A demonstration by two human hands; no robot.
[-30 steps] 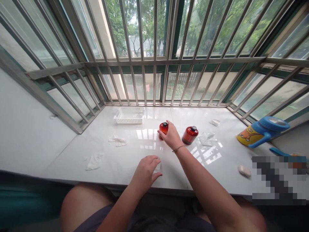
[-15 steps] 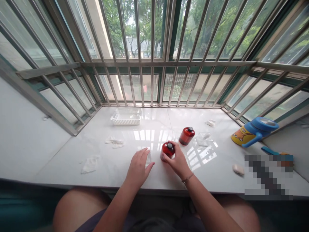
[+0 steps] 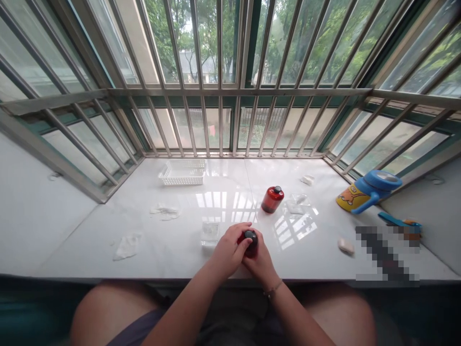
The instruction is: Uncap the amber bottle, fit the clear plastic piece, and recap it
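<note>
A small translucent red bottle (image 3: 253, 250) with a black cap (image 3: 251, 235) stands close to the counter's front edge, largely covered by fingers. Wrapped round its body from the right is my right hand (image 3: 263, 263). My left hand (image 3: 230, 250) reaches over from the left, closed at the top with its thumb against the cap. A clear plastic box (image 3: 210, 233) lies just left of my left hand. Farther back, a second red bottle (image 3: 272, 201), also black-capped, stands upright and untouched beside another clear box (image 3: 297, 203).
On the white counter (image 3: 86, 250) are a perforated white basket (image 3: 182, 174), crumpled tissues (image 3: 127, 246) and a pale oval object (image 3: 346, 246). At the right lie a blue-and-yellow cup (image 3: 367, 191), a blue strap (image 3: 394, 220) and a blurred-out item. Metal window bars (image 3: 237, 120) border the back.
My left hand has moved right from the clear box onto the red bottle's cap, uncovering the box. The bottle, in my right hand, has come closer to the front edge.
</note>
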